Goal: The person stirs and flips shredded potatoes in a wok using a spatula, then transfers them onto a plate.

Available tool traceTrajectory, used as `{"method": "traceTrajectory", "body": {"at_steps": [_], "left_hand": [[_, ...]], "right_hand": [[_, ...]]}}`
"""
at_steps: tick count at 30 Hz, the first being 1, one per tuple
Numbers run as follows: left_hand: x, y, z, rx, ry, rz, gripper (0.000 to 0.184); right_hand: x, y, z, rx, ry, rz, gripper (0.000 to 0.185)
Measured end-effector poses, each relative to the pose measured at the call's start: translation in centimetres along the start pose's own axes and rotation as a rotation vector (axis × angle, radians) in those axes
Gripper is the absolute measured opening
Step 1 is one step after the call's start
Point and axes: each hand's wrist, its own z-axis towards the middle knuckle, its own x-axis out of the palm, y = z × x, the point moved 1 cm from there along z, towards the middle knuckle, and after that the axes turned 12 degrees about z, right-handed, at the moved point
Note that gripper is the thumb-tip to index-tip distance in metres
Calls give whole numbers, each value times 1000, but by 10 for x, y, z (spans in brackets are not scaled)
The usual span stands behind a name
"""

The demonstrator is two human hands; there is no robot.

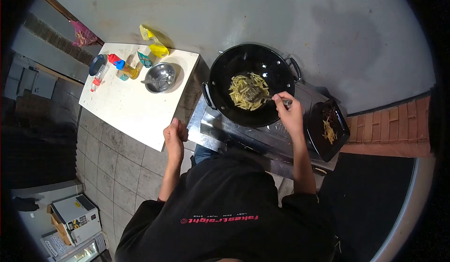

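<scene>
A black two-handled wok [229, 65] stands on the metal stove [220, 126], with pale yellow-green cut strips [239, 91] of food gathered in its middle. My right hand [289, 112] is closed around the handle of a slotted spatula [255, 93], whose head rests among the strips. Well to the left of the wok, my left hand [175, 133] is curled into a fist in the air near the white table's edge. Nothing shows in that fist.
On the white table [126, 116] are a steel bowl [160, 78] with a utensil in it, several bottles [127, 68], a dark dish [97, 65] and a yellow packet [158, 50]. Right of the wok sits a black tray [321, 142] holding more strips. A grey wall [300, 22] rises behind.
</scene>
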Motion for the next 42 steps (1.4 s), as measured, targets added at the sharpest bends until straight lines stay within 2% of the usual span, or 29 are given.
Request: {"method": "traceTrajectory", "body": {"at_steps": [1,5,7,19,23,26,28,29,30,32,33,36,42], "left_hand": [[0,0,0,0,-1,1,46],[1,0,0,-6,-3,12,46],[2,-1,0,-6,5,7,46],[1,-4,-1,10,3,6,46],[-2,-3,-2,3,-7,11,46],[-2,-3,-2,0,-17,13,46],[-2,-3,-1,-2,-17,16,46],[-1,-3,0,-2,-12,13,46],[0,-3,0,-2,-6,10,46],[1,-2,0,-5,-6,13,47],[2,-2,1,-8,-9,18,47],[2,-2,1,-12,7,26,45],[-3,-2,2,10,29,28,45]], "right_hand": [[-1,9,-2,-114,-9,-107,16],[-6,46,-10,-116,58,-196,14],[-6,54,-11,-329,163,-256,10],[-5,45,-13,-347,335,-324,8],[-3,43,-14,-400,330,-334,9],[-2,46,-14,-363,216,-275,11],[-2,43,-11,-365,-35,-159,10],[-4,26,-10,-202,-103,14,11],[-3,14,-10,-201,-105,13,11],[-1,-2,-8,-72,-177,290,13],[2,-8,-9,-82,-180,323,17],[9,-25,-10,11,-182,362,17],[18,-27,-11,20,-174,277,17]]}}
